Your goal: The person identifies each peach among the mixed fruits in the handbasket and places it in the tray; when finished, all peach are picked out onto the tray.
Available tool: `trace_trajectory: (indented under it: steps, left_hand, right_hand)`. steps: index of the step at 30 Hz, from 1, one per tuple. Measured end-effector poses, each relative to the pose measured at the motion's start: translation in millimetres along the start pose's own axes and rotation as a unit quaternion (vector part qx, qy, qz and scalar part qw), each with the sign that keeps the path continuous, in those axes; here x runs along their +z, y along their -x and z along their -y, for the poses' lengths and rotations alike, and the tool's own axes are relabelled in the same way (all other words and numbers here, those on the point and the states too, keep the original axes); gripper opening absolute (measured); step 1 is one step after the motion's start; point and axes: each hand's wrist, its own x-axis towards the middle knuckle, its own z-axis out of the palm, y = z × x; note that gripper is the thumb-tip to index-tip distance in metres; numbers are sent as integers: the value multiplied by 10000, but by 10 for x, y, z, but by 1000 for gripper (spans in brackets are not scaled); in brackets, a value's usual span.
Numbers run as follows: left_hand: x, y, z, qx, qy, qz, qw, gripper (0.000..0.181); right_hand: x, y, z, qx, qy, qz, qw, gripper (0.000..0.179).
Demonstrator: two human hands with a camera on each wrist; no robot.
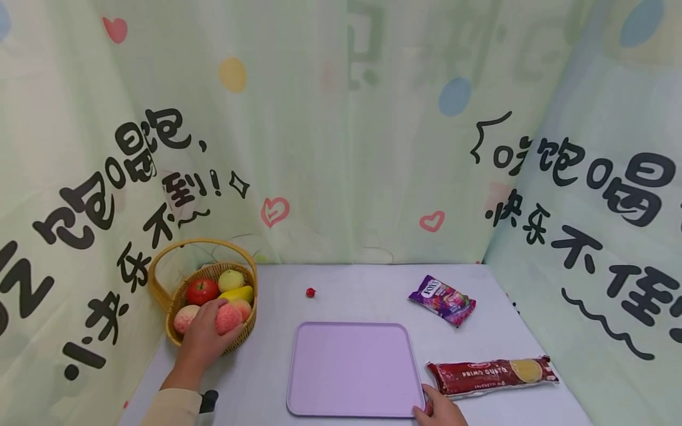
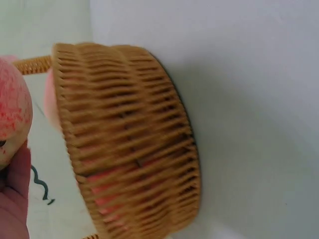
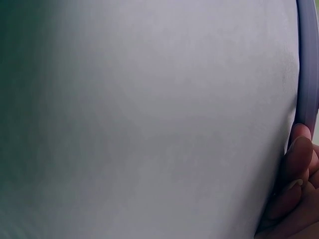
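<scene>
At the front of a wicker basket [image 1: 242, 340], my left hand [image 1: 205, 337] holds a pinkish-red peach [image 1: 228, 319]. In the left wrist view the peach [image 2: 12, 109] is lifted beside the basket's rim, with the thumb [image 2: 17, 184] against it. Around it in the basket lie a red tomato-like fruit [image 1: 202, 291], a yellow-green round fruit [image 1: 231, 279], a yellow banana-like fruit [image 1: 237, 294] and other peaches [image 1: 185, 318]. My right hand [image 1: 439, 408] grips the near right corner of a lilac tray [image 1: 354, 370]; in the right wrist view its fingers [image 3: 296, 159] curl at the tray's edge.
A purple snack bag [image 1: 443, 300] lies behind the tray on the right. Closer, a long red pasta packet [image 1: 492, 377] sits right of the tray. A small red item [image 1: 311, 292] is on the white table [image 1: 362, 290] between basket and bag. Printed curtains [image 1: 341, 148] enclose the table.
</scene>
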Motion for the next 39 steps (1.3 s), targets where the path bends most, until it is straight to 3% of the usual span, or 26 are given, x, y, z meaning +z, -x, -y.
trace_trajectory:
  steps: [10, 14, 21, 39]
  left_hand:
    - [46, -19, -245, 64, 317, 207, 9993, 72]
    - [133, -5, -319, 151, 581, 236, 9979, 73]
    - [327, 31, -447, 347, 660, 378, 9965, 77]
    - [619, 77, -681, -174, 1242, 510, 9908, 74]
  right_hand:
    - [-27, 18, -5, -87, 59, -30, 9999, 68]
    - [-32, 41, 13, -35, 67, -24, 10000, 68]
    - [-22, 56, 13, 43, 108, -30, 9999, 67]
    - [-4, 22, 6, -63, 53, -40, 10000, 67]
